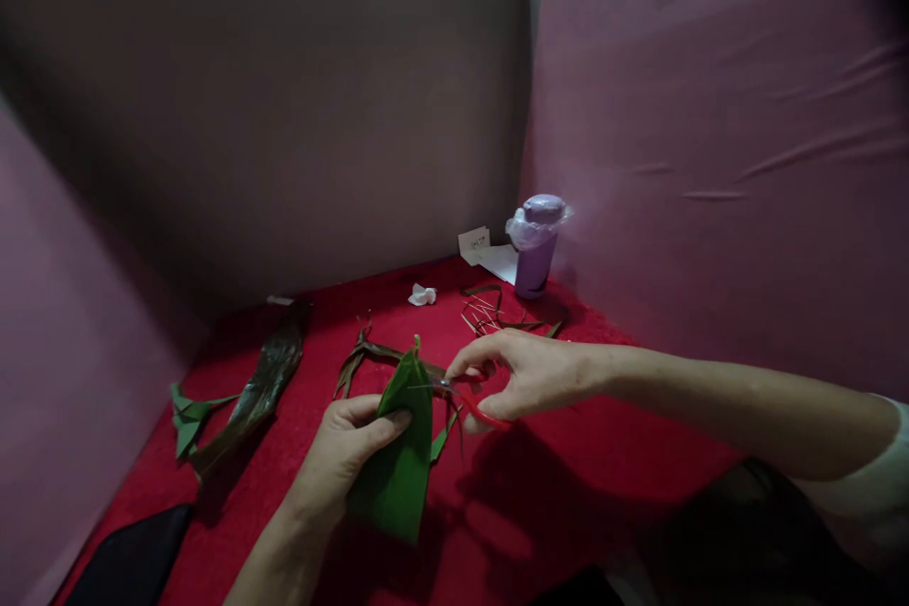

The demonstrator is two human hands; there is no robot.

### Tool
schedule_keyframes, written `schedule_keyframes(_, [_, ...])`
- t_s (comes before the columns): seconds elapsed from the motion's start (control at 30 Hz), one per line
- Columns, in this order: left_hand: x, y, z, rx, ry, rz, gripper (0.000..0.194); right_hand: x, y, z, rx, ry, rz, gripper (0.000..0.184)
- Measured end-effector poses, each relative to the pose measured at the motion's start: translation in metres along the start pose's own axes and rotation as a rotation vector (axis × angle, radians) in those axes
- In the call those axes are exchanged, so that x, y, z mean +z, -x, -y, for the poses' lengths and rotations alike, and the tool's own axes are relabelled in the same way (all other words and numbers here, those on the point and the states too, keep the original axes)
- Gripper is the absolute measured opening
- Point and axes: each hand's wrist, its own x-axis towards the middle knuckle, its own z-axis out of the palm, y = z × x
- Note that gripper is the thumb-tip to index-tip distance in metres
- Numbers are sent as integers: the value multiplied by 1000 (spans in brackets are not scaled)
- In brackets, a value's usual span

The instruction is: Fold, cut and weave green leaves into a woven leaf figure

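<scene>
A folded green leaf (398, 473) is pinched in my left hand (355, 440), thumb on its front face and its pointed tip upward. My right hand (522, 374) holds a pair of scissors (487, 415) with red handles. Their metal blades reach leftward to the upper part of the leaf; whether they are cutting into it I cannot tell. Behind the leaf, brown dried leaf strips (383, 352) lie on the red cloth (568, 483). A narrow green piece (444, 436) shows just right of the held leaf.
To the left lie a long dark leaf (266, 383) and a green leaf scrap (188, 417). Thin sticks (481, 314), crumpled white paper (422, 294), white cards (497, 260) and a purple tumbler (536, 256) stand or lie toward the back. A dark flat object (134, 559) sits front left.
</scene>
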Motion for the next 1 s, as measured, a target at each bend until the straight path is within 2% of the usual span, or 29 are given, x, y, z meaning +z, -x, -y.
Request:
schedule_keyframes(0.37, [-7,0,1,24,-42,-28,22,1,-3,-6,-55,-37,48,30])
schedule_keyframes(0.63, [-6,1,-2,-5,-55,-10,19,2,-2,-9,-29,-112,70,33])
schedule_keyframes(0.83, [-5,-4,3,-64,-97,91,24,8,8,-22,-29,-235,49,32])
schedule_keyframes(1.0, [7,-16,6,-123,-158,170,25,10,25,-38,-44,-313,26,25])
